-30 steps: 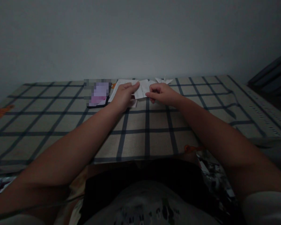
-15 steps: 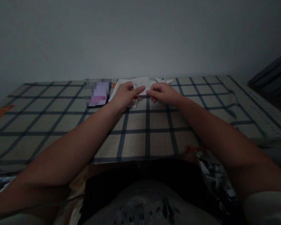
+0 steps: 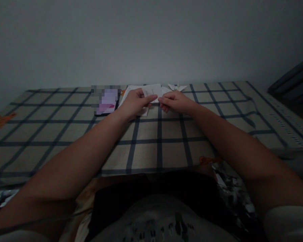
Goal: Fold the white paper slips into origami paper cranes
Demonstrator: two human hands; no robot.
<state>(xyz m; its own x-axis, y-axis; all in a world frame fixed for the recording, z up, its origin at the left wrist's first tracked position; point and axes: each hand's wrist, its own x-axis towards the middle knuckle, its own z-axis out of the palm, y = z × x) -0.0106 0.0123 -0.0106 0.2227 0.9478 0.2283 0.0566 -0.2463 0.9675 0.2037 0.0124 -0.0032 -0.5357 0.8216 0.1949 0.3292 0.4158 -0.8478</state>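
Observation:
A small white folded paper (image 3: 153, 90) stands up between my two hands at the far middle of the checked cloth. My left hand (image 3: 136, 102) pinches its left lower edge with thumb and fingers. My right hand (image 3: 175, 101) pinches its right lower edge, fingers curled. Under my left hand lie more white sheets (image 3: 131, 92).
A phone with a lit screen (image 3: 106, 101) lies left of my hands. A folded white paper figure (image 3: 177, 87) sits behind my right hand by the wall. The checked cloth (image 3: 53, 134) covers the surface. A dark object (image 3: 293, 84) is at the far right.
The paper, lying low and wider a second ago, has been folded smaller and lifted upright between my hands. My fingertips have come closer together.

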